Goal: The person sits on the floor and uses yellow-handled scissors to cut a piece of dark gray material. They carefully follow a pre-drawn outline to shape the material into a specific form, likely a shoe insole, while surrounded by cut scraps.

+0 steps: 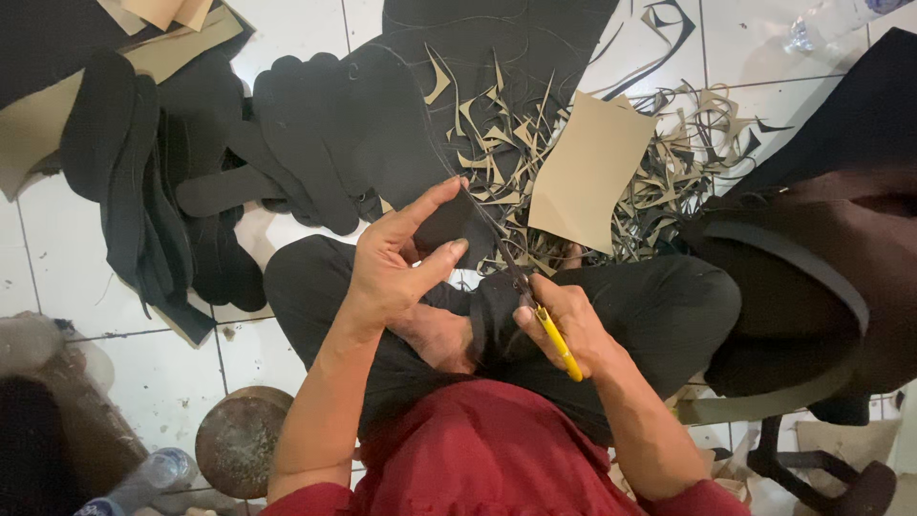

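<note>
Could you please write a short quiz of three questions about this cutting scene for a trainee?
1. True or false: the right hand holds scissors with yellow handles.
2. What does the left hand grip? A) a bottle B) the black sheet C) the tan piece
3. What lies stacked on the floor at upper left?

Key: 1 true. 2 B. 3 black sole-shaped cutouts.

1 head-worn view, steeply downward, close above lap and floor (287,29)
</note>
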